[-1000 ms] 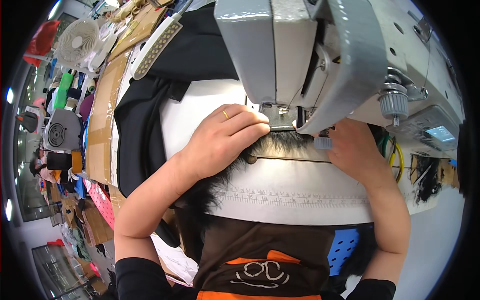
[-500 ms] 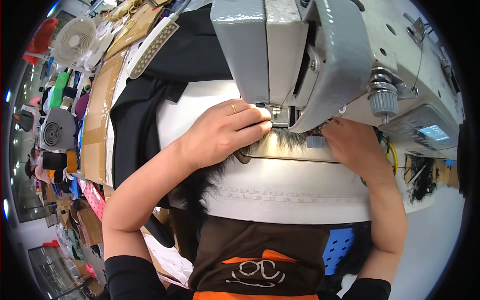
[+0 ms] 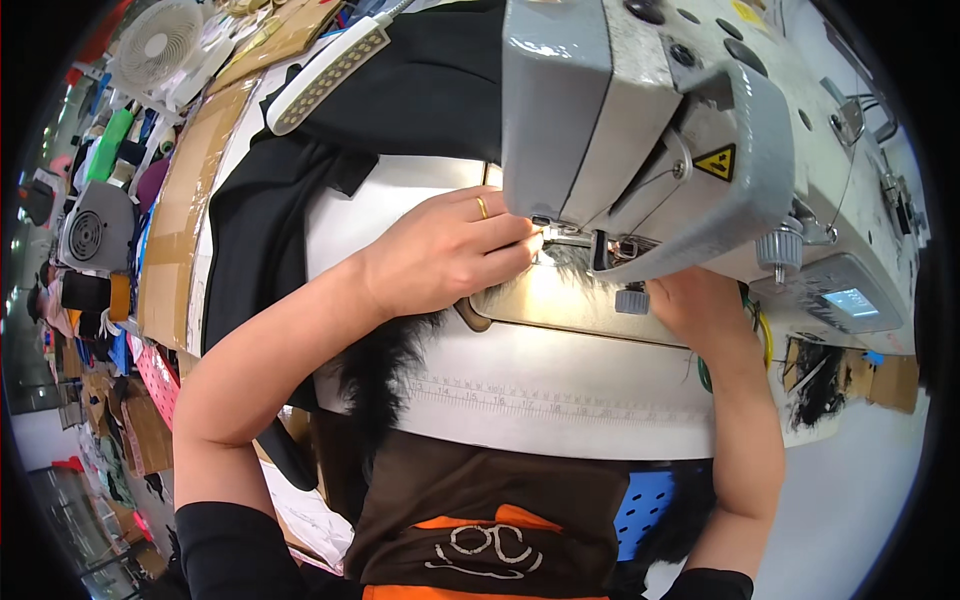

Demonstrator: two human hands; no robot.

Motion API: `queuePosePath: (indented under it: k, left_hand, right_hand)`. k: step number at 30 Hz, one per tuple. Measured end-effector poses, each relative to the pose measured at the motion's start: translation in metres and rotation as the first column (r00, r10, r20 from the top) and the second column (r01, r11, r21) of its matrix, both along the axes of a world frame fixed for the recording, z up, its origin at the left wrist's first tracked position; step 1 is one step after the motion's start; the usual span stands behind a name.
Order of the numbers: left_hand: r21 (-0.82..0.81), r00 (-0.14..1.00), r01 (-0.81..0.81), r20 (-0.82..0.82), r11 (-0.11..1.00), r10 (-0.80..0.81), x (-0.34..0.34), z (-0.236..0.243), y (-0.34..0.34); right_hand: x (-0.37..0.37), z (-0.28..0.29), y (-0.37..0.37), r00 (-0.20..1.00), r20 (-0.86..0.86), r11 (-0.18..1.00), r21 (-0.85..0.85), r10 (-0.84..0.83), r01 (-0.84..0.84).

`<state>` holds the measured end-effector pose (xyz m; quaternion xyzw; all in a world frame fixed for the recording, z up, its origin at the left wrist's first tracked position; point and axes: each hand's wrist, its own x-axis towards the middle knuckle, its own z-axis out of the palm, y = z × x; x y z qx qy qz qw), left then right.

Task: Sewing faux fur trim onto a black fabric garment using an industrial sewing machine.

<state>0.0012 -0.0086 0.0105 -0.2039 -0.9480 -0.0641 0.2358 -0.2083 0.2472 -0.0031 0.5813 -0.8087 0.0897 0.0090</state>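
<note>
My left hand, with a gold ring, is closed at the needle area of a grey and white sewing machine. Its fingertips pinch a strip of black fur, which hangs below the wrist over the front of the bed. A thin fringe of fur shows under the lamp light beside the presser foot. Right of the foot, my right hand has its fingers curled in behind the grey guard. The guard and a ribbed knob hide those fingertips and whatever they grip.
Black fabric lies across the left and back of the table, beneath a lamp strip. A printed ruler runs along the front of the white bed. A small control screen is at right; a white fan stands far left.
The whole view has shifted, so the machine sits further right and shows more of its side. Both hands stay by the presser foot; my right fingertips are now more hidden behind the guard.
</note>
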Motion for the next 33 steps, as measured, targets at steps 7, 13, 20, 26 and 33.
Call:
queuePosePath:
  k: [7,13,20,26,33]
  left_hand:
    - [0.004,0.999,0.009,-0.032,1.0,-0.009,-0.003,-0.001,-0.001]
    - [-0.01,0.999,0.013,-0.043,1.0,-0.014,-0.005,0.0,-0.001]
    - [-0.015,0.998,0.017,-0.057,1.0,-0.017,-0.006,0.0,-0.003]
    - [0.071,0.999,0.004,-0.052,0.997,0.0,-0.01,-0.006,-0.004]
    - [0.065,0.997,0.007,-0.081,0.998,-0.002,-0.015,-0.011,-0.007]
  right_hand:
    - [-0.011,0.0,-0.013,0.952,-0.268,0.94,-0.259,0.151,-0.223]
    - [-0.007,0.0,-0.013,0.965,-0.233,0.956,-0.235,0.122,-0.177]
    - [-0.02,-0.035,0.005,1.0,0.008,0.971,-0.238,-0.016,0.018]
    - [-0.014,-0.02,-0.008,0.987,-0.127,0.947,-0.296,0.094,-0.129]
    - [-0.029,-0.017,-0.008,0.629,-0.712,0.904,0.018,0.312,-0.427]
